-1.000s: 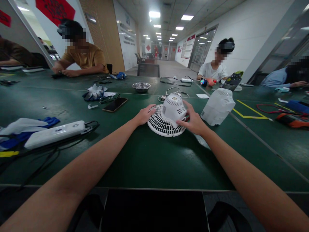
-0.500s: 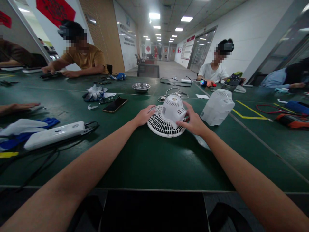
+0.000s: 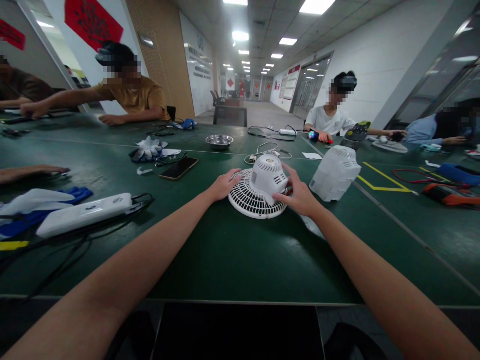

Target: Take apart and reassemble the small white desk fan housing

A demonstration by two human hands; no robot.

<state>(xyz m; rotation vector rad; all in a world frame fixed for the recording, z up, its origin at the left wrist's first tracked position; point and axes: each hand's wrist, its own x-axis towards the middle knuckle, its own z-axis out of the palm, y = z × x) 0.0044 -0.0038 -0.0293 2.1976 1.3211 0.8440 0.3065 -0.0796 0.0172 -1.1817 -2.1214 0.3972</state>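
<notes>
A small white fan (image 3: 260, 192) lies grille-down on the green table (image 3: 232, 250), its round motor housing pointing up. My left hand (image 3: 223, 185) rests on the left rim of the grille, fingers curled over its edge. My right hand (image 3: 299, 194) holds the right side of the motor housing, thumb and fingers wrapped against it. A second white fan housing (image 3: 335, 172) stands tilted just to the right of my right hand.
A black phone (image 3: 179, 168), grey gloves (image 3: 147, 150) and a steel bowl (image 3: 219, 142) lie beyond the fan. A white power strip (image 3: 85, 214) with black cables sits at left. Another person's hand (image 3: 33, 172) rests at far left. Several people sit around the table.
My hands stay on the fan. The view has tipped slightly. A person's hand came to rest at the far left, and the person in the yellow shirt stretched an arm out to the left.
</notes>
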